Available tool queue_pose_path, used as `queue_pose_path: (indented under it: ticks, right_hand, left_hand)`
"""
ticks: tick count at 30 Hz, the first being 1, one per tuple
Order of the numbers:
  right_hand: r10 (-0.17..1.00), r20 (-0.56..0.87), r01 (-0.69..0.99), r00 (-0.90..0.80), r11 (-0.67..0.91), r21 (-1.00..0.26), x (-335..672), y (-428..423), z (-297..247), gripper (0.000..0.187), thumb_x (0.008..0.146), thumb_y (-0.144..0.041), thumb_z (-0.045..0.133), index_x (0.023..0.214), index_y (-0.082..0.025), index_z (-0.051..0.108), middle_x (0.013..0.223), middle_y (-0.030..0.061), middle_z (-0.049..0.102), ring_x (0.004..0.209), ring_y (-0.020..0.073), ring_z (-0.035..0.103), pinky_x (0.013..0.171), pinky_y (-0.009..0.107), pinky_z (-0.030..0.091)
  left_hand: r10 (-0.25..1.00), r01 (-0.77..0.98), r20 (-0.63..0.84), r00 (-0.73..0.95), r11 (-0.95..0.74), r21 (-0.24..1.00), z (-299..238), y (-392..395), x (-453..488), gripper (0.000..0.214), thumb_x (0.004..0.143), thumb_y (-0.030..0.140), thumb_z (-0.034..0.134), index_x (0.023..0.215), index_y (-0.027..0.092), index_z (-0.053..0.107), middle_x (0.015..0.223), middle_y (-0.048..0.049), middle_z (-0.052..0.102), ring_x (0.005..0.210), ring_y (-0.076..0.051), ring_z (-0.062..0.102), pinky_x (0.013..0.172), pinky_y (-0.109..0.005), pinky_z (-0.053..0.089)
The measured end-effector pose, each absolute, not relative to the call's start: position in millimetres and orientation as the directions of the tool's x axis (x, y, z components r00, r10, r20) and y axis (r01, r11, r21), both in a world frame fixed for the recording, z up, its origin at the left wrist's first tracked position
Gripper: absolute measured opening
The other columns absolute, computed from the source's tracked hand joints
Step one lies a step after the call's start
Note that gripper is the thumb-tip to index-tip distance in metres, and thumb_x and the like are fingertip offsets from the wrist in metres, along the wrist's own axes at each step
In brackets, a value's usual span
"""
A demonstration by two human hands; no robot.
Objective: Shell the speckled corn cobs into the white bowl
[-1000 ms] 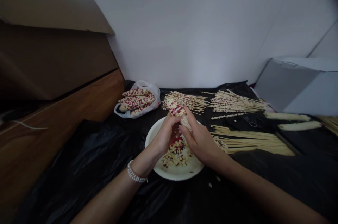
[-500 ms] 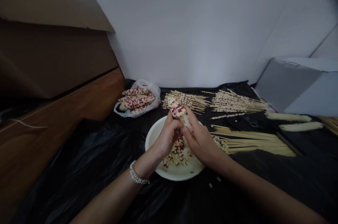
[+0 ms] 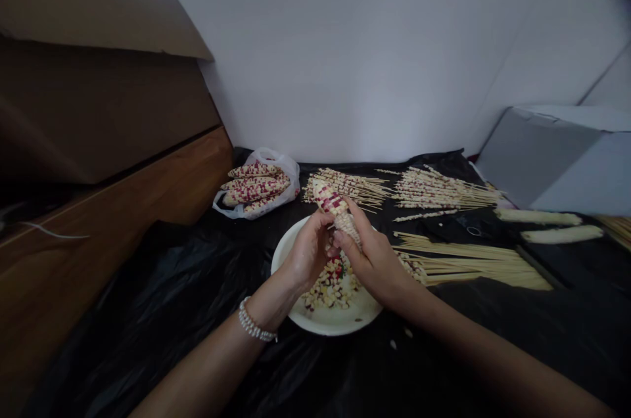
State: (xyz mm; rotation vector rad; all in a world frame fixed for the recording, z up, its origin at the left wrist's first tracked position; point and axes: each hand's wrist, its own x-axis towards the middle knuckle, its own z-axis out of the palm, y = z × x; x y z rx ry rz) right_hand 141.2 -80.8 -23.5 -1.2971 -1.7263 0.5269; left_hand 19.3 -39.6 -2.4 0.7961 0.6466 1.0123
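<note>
A corn cob (image 3: 335,203) with cream and dark red kernels is held tilted above a white bowl (image 3: 325,326). Its upper end keeps its kernels, while the lower part looks stripped. My right hand (image 3: 372,254) is wrapped round the lower part, thumb across the front. Closed against the cob's left side is my left hand (image 3: 310,250), with its fingertips near the kernels and partly hidden. Loose kernels (image 3: 328,290) lie in the bowl beneath both hands. On my left wrist is a beaded bracelet (image 3: 254,321).
A plastic bag (image 3: 290,171) of corn cobs (image 3: 256,191) lies behind left. Kernel-threaded skewers (image 3: 428,188) form two bundles at the back. Bare sticks (image 3: 473,260) and two stripped cobs (image 3: 562,234) lie right, on black plastic sheeting (image 3: 187,300). Boxes stand at both sides.
My left hand has shifted slightly; its thumb has moved up and left along the cob, nearer the kernels. My right hand keeps its hold and the cob stays nearly in place.
</note>
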Motion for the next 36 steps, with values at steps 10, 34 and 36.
queue_pose_path:
  ticks: [10, 34, 36]
  right_hand:
    - [0.917, 0.393, 0.527, -0.070, 0.369, -0.766, 140, -78, -29, 0.062, 0.094, -0.034, 0.040, 0.152, -0.020, 0.024, 0.136, 0.0145, 0.058, 0.120, 0.0291, 0.058, 0.097, 0.048, 0.047]
    - [0.917, 0.399, 0.499, -0.021, 0.355, -0.790, 144, -77, -23, 0.062, 0.092, -0.035, 0.043, 0.148, -0.011, 0.032, 0.130, 0.0178, 0.061, 0.118, 0.0291, 0.059, 0.097, 0.044, 0.048]
    - [0.902, 0.431, 0.549, -0.031, 0.376, -0.746, 142, -78, -23, 0.063, 0.093, -0.034, 0.040, 0.149, -0.009, 0.029, 0.137, 0.0198, 0.055, 0.123, 0.0299, 0.056, 0.100, 0.047, 0.046]
  left_hand:
    - [0.953, -0.411, -0.077, 0.292, 0.197, 0.890, -13, -43, 21, 0.019, 0.059, 0.014, 0.054, 0.077, 0.020, 0.052, 0.061, 0.0062, 0.045, 0.051, -0.008, 0.036, 0.046, -0.020, 0.027]
    - [0.941, -0.073, 0.076, 0.330, -0.055, 0.996, -13, -34, 16, 0.018, 0.083, 0.034, 0.050, 0.095, 0.021, 0.053, 0.072, 0.0017, 0.054, 0.057, -0.011, 0.049, 0.052, -0.022, 0.039]
    - [0.931, 0.071, 0.201, 0.305, -0.232, 0.970, -18, -35, 12, 0.020, 0.086, 0.034, 0.047, 0.099, 0.021, 0.056, 0.089, -0.0037, 0.061, 0.076, -0.017, 0.057, 0.066, -0.028, 0.046]
